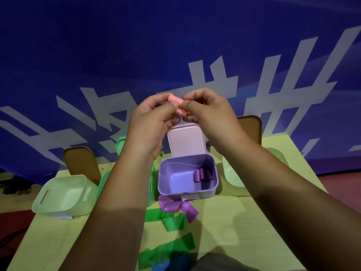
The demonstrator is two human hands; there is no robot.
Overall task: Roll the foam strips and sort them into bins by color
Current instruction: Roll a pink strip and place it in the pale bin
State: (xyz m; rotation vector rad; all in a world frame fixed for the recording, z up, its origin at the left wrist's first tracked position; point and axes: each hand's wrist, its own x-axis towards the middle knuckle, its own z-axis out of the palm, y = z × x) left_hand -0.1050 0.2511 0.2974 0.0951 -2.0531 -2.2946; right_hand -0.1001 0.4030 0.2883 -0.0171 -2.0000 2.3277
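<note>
A pink foam roll (176,103) is held up in front of me, above the bins. My left hand (150,124) pinches its left end and my right hand (209,112) pinches its right end. Below them stands a purple bin (168,178) with its pink lid (186,139) tipped up behind it; two or three purple rolls (201,175) lie inside. Loose purple strips (178,207) lie on the table in front of that bin. Green strips (172,249) lie nearer to me. A blue strip (181,260) shows at the bottom edge.
A pale green bin (64,194) stands at the left with a brown lid (82,163) behind it. A green bin (103,182) is mostly hidden by my left arm. Another pale bin (234,177) stands at the right, a brown lid (252,128) behind it. The wooden table (244,231) ends at a blue wall.
</note>
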